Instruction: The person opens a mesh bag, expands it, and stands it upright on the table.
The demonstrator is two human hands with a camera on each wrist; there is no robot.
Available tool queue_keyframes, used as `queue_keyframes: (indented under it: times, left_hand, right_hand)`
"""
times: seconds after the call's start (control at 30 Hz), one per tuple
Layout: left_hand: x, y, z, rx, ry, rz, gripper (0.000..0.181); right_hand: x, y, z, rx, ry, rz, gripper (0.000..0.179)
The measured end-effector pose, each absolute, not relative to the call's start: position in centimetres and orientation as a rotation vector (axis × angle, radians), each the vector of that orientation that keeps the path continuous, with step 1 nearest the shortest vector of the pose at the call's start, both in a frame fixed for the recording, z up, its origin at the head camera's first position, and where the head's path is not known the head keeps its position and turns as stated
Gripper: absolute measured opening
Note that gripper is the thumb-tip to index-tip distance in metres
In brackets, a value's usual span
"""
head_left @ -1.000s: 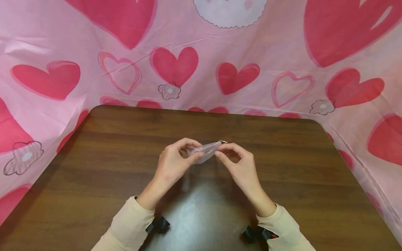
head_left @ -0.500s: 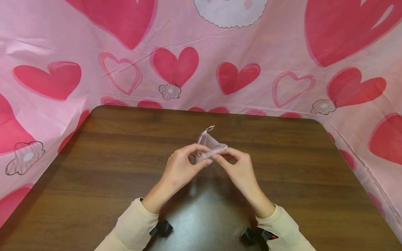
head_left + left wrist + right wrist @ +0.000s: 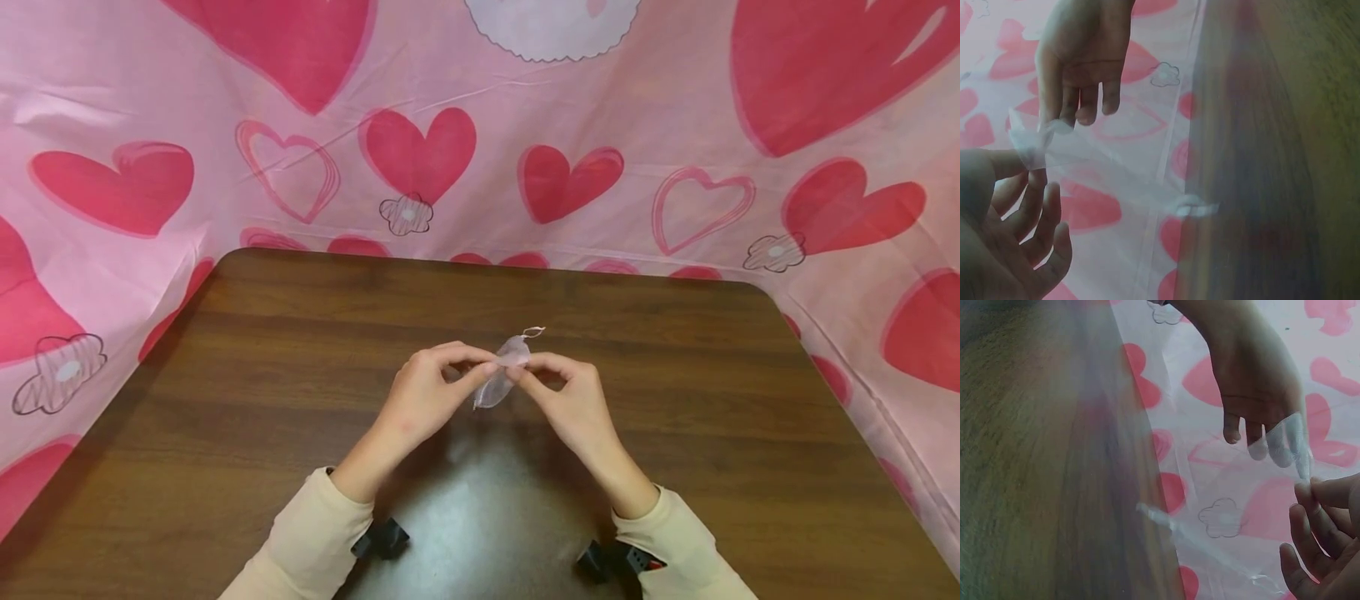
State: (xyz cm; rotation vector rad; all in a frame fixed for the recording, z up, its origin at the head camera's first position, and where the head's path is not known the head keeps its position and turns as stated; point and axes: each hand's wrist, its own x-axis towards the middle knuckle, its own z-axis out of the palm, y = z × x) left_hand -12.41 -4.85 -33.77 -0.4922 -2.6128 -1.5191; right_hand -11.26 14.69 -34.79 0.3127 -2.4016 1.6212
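Observation:
Above the middle of the table, a small sheer white mesh bag (image 3: 495, 390) hangs between two hands. A thin white cord loop (image 3: 533, 332) sticks out from its upper end. The left hand (image 3: 423, 396) pinches the bag between thumb and forefinger. Close beside it, the right hand (image 3: 573, 396) pinches the bag the same way, with the fingertips of both hands nearly meeting. In the left wrist view the see-through bag (image 3: 1104, 159) trails toward the table side. The right wrist view shows its mesh edge (image 3: 1297, 440) in front of the left hand's fingers.
The brown wooden table (image 3: 300, 333) spreads under both hands. Pink cloth (image 3: 570, 108) printed with hearts stands behind the table and along its sides. Black camera mounts (image 3: 390, 539) sit at the cream sleeves (image 3: 311, 529).
The bag has been turned in the fingers: its cord loop swung up and left, then back right and lower. Now both hands pinch it near its middle, and its lower end hangs below the fingertips.

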Motion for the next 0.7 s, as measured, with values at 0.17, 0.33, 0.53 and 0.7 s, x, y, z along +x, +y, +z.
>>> queue_keyframes:
  times: [0.17, 0.33, 0.53, 0.7]
  left_hand:
    - [-12.54, -5.04, -33.83, -0.479, -2.639, -1.461, 0.007]
    - [-12.32, -4.79, -33.7, -0.449, -2.649, -1.496, 0.004]
    - [-12.17, -4.62, -33.7, -0.434, -2.645, -1.551, 0.005]
    - [-12.15, -4.63, -33.74, -0.441, -2.639, -1.571, 0.013]
  right_hand:
    - [-11.37, 15.06, -34.58, 0.331, -2.373, 1.63, 0.013]
    - [-11.32, 15.12, -34.46, 0.349, -2.352, 1.679, 0.014]
    - [-11.29, 14.99, -34.38, 0.304, -2.367, 1.645, 0.012]
    - [-11.26, 14.97, -34.38, 0.296, -2.362, 1.632, 0.008]
